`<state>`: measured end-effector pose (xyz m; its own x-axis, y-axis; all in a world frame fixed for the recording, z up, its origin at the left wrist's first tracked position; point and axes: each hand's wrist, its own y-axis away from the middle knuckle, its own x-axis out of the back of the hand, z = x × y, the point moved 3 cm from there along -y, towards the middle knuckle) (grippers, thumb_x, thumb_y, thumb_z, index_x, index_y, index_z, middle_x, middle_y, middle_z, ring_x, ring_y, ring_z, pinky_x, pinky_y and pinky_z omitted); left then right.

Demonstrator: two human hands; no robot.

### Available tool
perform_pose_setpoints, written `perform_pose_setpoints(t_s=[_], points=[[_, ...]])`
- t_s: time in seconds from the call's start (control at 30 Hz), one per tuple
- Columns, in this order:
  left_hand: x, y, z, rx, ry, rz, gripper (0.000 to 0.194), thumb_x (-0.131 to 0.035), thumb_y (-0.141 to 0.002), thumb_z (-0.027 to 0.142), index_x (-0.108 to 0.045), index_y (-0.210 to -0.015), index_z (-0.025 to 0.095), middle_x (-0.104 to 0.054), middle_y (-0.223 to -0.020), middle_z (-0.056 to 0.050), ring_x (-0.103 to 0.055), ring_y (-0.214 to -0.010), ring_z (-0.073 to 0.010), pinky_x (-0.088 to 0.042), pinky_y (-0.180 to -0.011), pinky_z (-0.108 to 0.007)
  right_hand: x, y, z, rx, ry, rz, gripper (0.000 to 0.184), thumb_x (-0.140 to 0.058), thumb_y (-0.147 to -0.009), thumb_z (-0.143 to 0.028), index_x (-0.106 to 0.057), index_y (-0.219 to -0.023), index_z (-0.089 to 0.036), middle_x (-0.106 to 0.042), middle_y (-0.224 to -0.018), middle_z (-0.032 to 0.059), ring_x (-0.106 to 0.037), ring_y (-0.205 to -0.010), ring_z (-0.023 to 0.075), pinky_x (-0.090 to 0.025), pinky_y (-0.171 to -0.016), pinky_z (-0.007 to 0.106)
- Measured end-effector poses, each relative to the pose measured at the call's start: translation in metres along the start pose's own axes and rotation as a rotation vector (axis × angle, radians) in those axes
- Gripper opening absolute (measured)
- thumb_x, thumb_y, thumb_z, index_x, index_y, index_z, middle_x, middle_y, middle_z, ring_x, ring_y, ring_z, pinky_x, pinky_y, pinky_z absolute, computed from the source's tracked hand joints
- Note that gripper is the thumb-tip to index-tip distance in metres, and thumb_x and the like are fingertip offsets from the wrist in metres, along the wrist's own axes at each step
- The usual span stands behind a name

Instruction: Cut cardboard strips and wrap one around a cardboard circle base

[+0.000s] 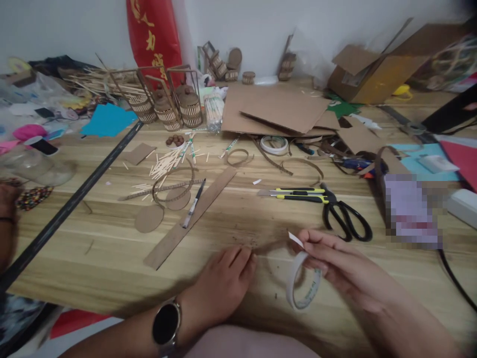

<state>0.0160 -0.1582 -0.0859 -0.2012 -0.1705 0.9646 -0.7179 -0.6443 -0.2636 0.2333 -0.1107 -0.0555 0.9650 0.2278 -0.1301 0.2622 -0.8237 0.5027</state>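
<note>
My right hand (331, 258) pinches a roll of white tape (292, 283), which hangs tilted below the fingers. A short free end of tape (295, 239) sticks out past the fingertips. Resting on the wooden table, my left hand (223, 281) holds nothing I can see, its fingers loosely bent, and a round dark watch (166, 323) is on that wrist. Beyond my right hand lie black-handled scissors (346, 219) with yellow-and-black parts toward the left. A long cardboard strip (167, 247) with a pen (194, 206) across it is ahead of my left hand.
Cardboard discs (149, 219), cut sticks (164, 164) and curled brown strips lie farther in. Small lidded stick baskets (190, 108) with tall handles stand behind, near stacked cardboard sheets (276, 109). At the left edge, another person's hand (7, 204) is beside beads (34, 197).
</note>
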Motion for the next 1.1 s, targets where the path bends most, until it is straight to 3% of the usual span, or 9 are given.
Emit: perform_pose_setpoints(t_s=[0.17, 0.3, 0.43, 0.5, 0.63, 0.77, 1.1], points=[[0.001, -0.002, -0.003, -0.026, 0.044, -0.020, 0.025, -0.042, -0.101, 0.017, -0.061, -0.116, 0.011, -0.067, -0.117, -0.011, -0.061, -0.101, -0.0233, -0.057, -0.082, -0.036, -0.003, 0.003, -0.002, -0.033, 0.111, -0.079, 0.041, -0.076, -0.067, -0.056, -0.058, -0.075, -0.020, -0.049, -0.071, -0.0006, -0.043, -0.063, 0.0129, -0.036, -0.056, 0.026], [0.004, -0.007, -0.008, -0.050, 0.113, -0.062, 0.022, -0.051, -0.099, 0.017, -0.062, -0.116, 0.010, -0.067, -0.117, -0.011, -0.060, -0.098, -0.0230, -0.056, -0.082, -0.036, -0.014, -0.006, -0.011, -0.003, 0.250, -0.216, 0.033, -0.071, -0.074, -0.049, -0.059, -0.073, -0.019, -0.048, -0.067, -0.0019, -0.040, -0.062, 0.0114, -0.030, -0.056, 0.024], [0.007, -0.007, -0.014, -0.038, 0.199, -0.062, 0.022, -0.053, -0.098, 0.017, -0.062, -0.116, 0.011, -0.068, -0.116, -0.011, -0.059, -0.100, -0.0230, -0.055, -0.084, -0.037, -0.018, -0.024, -0.009, -0.079, 0.316, -0.295, 0.035, -0.072, -0.070, -0.051, -0.059, -0.074, -0.019, -0.049, -0.064, -0.0035, -0.033, -0.055, 0.0085, -0.020, -0.050, 0.024], [0.008, -0.003, -0.021, 0.004, 0.250, -0.025, 0.023, -0.049, -0.099, 0.015, -0.063, -0.116, 0.013, -0.069, -0.116, -0.009, -0.059, -0.101, -0.0220, -0.054, -0.085, -0.036, -0.015, -0.031, -0.006, -0.118, 0.300, -0.282, 0.038, -0.073, -0.068, -0.053, -0.059, -0.076, -0.018, -0.050, -0.064, -0.0038, -0.029, -0.052, 0.0069, -0.017, -0.049, 0.024], [0.008, 0.010, -0.038, 0.190, 0.327, 0.070, 0.021, -0.049, -0.097, 0.012, -0.066, -0.109, 0.016, -0.071, -0.100, -0.006, -0.058, -0.091, -0.0204, -0.052, -0.081, -0.035, -0.012, -0.033, -0.004, -0.111, 0.270, -0.249, 0.039, -0.075, -0.067, -0.052, -0.061, -0.077, -0.018, -0.051, -0.066, -0.0030, -0.036, -0.055, 0.0078, -0.019, -0.050, 0.024], [0.006, 0.020, -0.049, 0.343, 0.308, 0.029, 0.010, -0.058, -0.095, 0.017, -0.068, -0.098, 0.016, -0.066, -0.091, -0.005, -0.057, -0.085, -0.0206, -0.051, -0.074, -0.035, -0.015, -0.031, -0.005, -0.098, 0.286, -0.254, 0.039, -0.074, -0.068, -0.053, -0.062, -0.076, -0.017, -0.047, -0.064, -0.0038, -0.035, -0.055, 0.0080, -0.019, -0.050, 0.024], [0.005, 0.003, -0.046, 0.371, 0.417, 0.020, 0.007, -0.064, -0.091, 0.016, -0.070, -0.091, 0.019, -0.063, -0.086, -0.003, -0.055, -0.086, -0.0198, -0.048, -0.074, -0.033, -0.031, -0.021, -0.020, -0.077, 0.383, -0.322, 0.035, -0.070, -0.072, -0.052, -0.058, -0.073, -0.019, -0.045, -0.062, -0.0046, -0.037, -0.055, 0.0090, -0.024, -0.049, 0.024]])
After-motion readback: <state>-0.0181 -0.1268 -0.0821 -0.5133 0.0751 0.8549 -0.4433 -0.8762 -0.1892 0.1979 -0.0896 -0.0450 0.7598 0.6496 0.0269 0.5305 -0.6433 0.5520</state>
